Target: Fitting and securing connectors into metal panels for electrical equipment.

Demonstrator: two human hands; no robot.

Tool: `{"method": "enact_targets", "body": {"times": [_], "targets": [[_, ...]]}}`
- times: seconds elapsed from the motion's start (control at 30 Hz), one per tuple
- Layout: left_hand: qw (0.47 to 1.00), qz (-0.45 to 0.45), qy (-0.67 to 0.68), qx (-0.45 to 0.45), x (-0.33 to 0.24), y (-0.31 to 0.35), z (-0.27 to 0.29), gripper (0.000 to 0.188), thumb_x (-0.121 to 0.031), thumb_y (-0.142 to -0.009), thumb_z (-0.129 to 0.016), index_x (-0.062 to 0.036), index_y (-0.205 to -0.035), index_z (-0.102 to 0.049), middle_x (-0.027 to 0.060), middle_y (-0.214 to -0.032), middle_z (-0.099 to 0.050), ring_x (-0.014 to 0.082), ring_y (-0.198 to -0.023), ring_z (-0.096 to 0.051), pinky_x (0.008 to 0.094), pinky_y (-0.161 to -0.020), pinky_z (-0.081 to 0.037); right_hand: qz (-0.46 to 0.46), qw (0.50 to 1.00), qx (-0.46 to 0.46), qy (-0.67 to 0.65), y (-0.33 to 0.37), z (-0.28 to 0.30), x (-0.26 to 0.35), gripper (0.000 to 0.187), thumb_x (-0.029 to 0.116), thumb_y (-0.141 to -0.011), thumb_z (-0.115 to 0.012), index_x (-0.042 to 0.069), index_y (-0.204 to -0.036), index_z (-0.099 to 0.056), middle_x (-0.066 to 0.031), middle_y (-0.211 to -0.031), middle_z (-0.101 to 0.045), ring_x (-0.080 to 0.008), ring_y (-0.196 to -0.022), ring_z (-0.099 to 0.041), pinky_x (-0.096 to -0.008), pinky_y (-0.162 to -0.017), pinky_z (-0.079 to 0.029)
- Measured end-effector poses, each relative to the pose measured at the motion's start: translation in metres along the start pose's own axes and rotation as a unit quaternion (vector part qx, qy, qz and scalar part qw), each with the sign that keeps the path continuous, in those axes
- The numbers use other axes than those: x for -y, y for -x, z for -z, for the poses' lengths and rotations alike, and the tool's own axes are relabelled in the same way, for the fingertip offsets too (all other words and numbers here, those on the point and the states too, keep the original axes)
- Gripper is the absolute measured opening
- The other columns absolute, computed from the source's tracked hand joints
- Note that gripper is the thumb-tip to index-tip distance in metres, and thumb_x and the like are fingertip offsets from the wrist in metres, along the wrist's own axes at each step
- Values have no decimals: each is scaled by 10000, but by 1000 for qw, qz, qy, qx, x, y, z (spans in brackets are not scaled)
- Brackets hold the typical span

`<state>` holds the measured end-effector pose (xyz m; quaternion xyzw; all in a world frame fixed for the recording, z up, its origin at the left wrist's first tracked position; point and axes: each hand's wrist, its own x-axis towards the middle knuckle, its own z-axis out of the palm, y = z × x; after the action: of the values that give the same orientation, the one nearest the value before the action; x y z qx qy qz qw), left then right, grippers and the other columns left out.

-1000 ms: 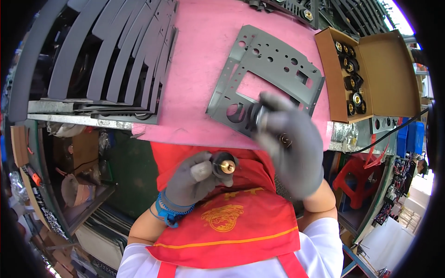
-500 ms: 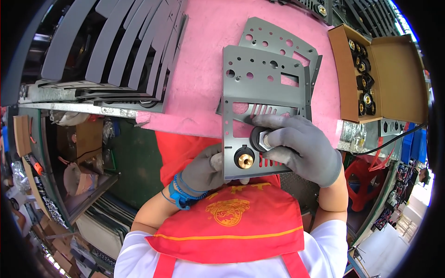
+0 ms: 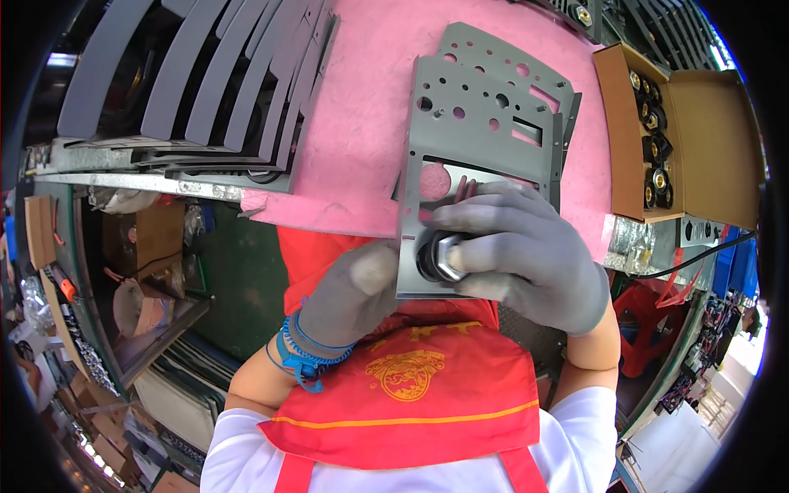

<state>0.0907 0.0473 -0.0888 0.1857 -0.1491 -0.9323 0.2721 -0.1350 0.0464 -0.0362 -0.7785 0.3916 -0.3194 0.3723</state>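
Observation:
A grey perforated metal panel (image 3: pixel 468 135) projects over the near edge of the pink-covered bench, lying on a second similar panel (image 3: pixel 485 53). My right hand (image 3: pixel 534 255), in a grey glove, pinches a silver hex nut with a black ring (image 3: pixel 445 256) against the panel's near part. It covers the spot where a brass-centred fitting sat. My left hand (image 3: pixel 349 292), gloved too and wearing a blue wrist strap (image 3: pixel 308 353), is closed at the panel's near left edge. Its thumb lies beside that edge; the other fingers are hidden underneath.
Several dark slatted metal housings (image 3: pixel 205 82) stand at the left of the bench. An open cardboard box (image 3: pixel 612 135) with several black and brass fittings (image 3: pixel 655 148) sits at the right. More metal parts (image 3: pixel 575 16) lie at the far edge.
My right hand has carried the nut and black ring left onto the fitting, which is now covered. The panel has shifted slightly away from me, and my left hand slightly left.

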Motion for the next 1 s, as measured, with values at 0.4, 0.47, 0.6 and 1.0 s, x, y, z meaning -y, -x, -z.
{"method": "enact_targets", "body": {"times": [0.4, 0.47, 0.6, 1.0], "targets": [[1000, 3, -3, -8, -4, -4, -7, 587, -372, -959, -526, 105, -1297, -473, 169, -1273, -561, 240, -1189, -552, 388, -1051, -404, 71, 966, 37, 247, -7, 3, 16, 303, 190, -680, -780, 102, -954, -682, -88, -1089, -665, -259, -946, -646, -423, -876, -476], [999, -29, 16, -7, -4, -5, -8, 573, -360, -967, -517, 101, -1305, -471, 174, -1276, -560, 244, -1186, -555, 396, -1046, -411, 57, 971, 26, 232, -8, 3, 17, 299, 203, -681, -782, 110, -947, -681, -66, -1055, -669, -247, -925, -650, -419, -873, -476], [999, -10, 5, -37, -3, -5, -7, 557, -349, -974, -508, 93, -1311, -471, 175, -1274, -561, 252, -1190, -553, 402, -1044, -415, 55, 970, 31, 235, -7, 4, 19, 285, 228, -697, -780, 117, -939, -677, -53, -1033, -681, -258, -912, -653, -426, -883, -471], [996, 34, -79, -16, -2, -4, -11, 763, -562, -903, -525, 42, -1364, -456, 173, -1344, -531, 277, -1267, -510, 408, -1077, -387, 1, 964, 5, 264, -10, -1, 23, 329, 315, -730, -738, 112, -979, -663, -13, -821, -560, -221, -820, -575, -389, -809, -424]]}}
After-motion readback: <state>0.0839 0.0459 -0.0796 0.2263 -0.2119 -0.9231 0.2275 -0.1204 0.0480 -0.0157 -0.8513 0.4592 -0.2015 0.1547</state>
